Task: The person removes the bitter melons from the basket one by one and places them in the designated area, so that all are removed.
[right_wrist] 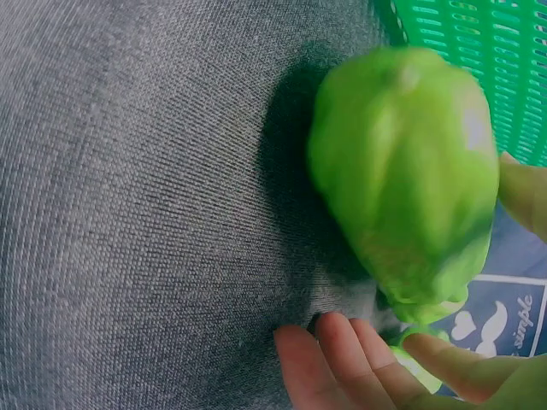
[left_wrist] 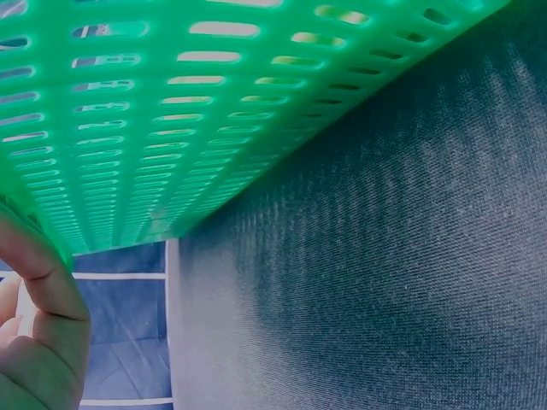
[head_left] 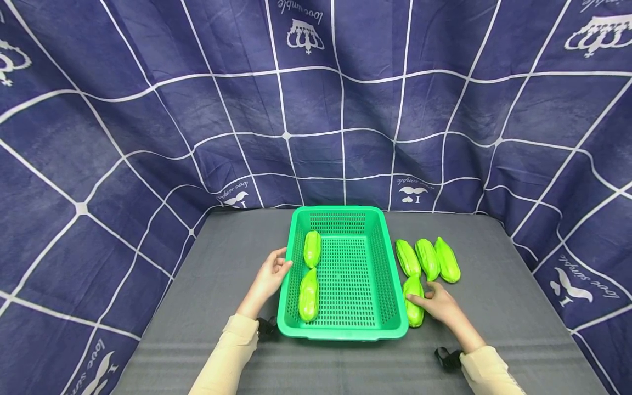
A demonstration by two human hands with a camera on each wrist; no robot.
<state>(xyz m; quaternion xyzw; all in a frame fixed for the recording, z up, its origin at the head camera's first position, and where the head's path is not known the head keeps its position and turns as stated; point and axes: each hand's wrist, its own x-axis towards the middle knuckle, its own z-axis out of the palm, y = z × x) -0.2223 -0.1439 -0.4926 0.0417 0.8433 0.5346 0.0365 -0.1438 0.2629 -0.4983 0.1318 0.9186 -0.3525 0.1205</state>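
Observation:
A green plastic basket [head_left: 342,332] stands on the grey cloth. My left hand [head_left: 271,272] holds its left rim, with bent fingers [left_wrist: 56,286] against the edge in the left wrist view. Inside, along the left wall, lie a bitter melon [head_left: 312,249] and a second bitter melon [head_left: 309,296]. Right of the basket, my right hand [head_left: 441,303] is around the nearest bitter melon [head_left: 413,313]. Its thumb [right_wrist: 520,195] touches the bitter melon's side, while the other fingers [right_wrist: 342,359] lie loosely spread beyond it.
Behind the right hand lie further bitter melons: one on the left [head_left: 407,258], one in the middle [head_left: 427,259] and one on the right [head_left: 447,260]. A blue curtain [head_left: 365,104] with white lines hangs behind and beside the grey cloth [head_left: 197,307].

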